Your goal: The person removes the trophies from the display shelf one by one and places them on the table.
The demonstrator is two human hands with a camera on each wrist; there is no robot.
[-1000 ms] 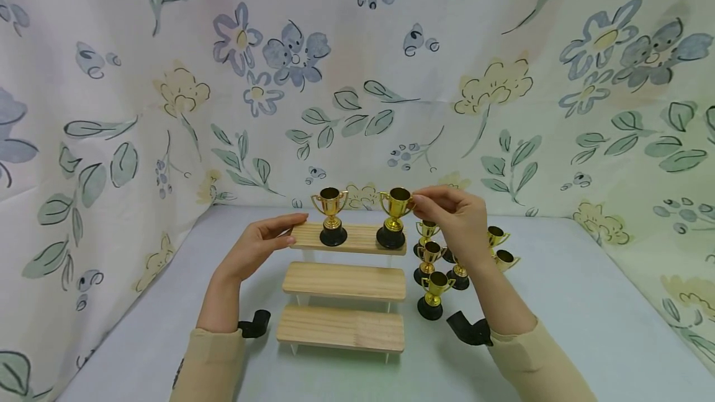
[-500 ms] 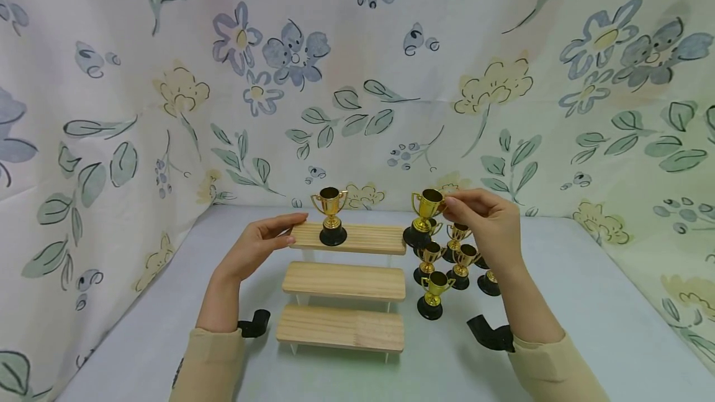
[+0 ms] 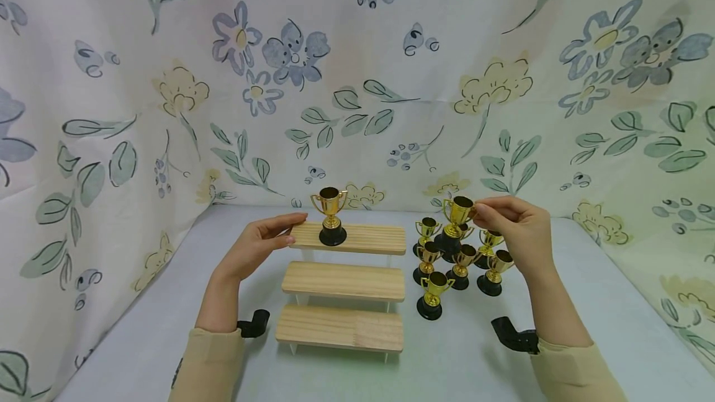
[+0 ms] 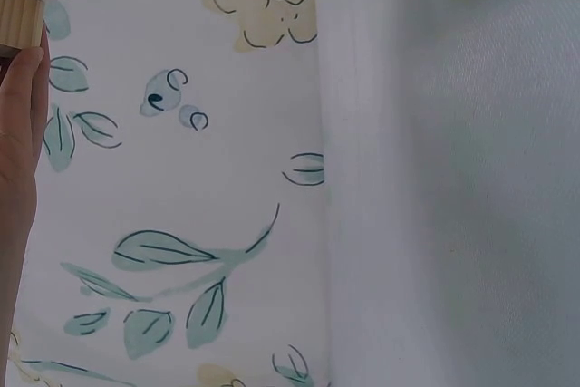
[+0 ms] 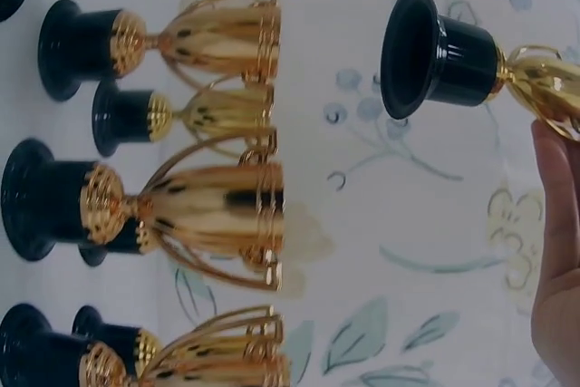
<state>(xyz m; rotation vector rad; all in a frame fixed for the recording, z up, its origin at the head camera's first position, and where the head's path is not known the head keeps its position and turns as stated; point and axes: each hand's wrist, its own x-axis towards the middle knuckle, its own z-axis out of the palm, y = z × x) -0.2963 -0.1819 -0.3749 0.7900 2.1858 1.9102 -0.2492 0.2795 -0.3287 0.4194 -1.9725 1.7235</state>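
Observation:
My right hand (image 3: 519, 228) pinches a small gold trophy cup (image 3: 460, 211) by its handle. In the right wrist view that trophy (image 5: 467, 61) hangs above the others, its black base showing underneath. My left hand (image 3: 259, 244) grips the left end of the top wooden shelf (image 3: 371, 237), thumb at the front edge and fingers at the back; the left wrist view shows the thumb (image 4: 23, 79) against the wood. One copper-gold trophy (image 3: 332, 219) stands upright on that shelf, left of its middle. Several more trophies (image 3: 432, 293) stand on the table to the right of the shelves.
Below the top shelf, the middle shelf (image 3: 343, 281) and bottom shelf (image 3: 341, 327) are bare, on clear supports. The white table (image 3: 603, 303) reaches back to a floral cloth (image 3: 357, 79). Black straps (image 3: 516, 335) stick out at the wrists.
My right hand has lifted the gold trophy off the right end of the top shelf and carried it right, over the standing trophies. The left hand has stayed put.

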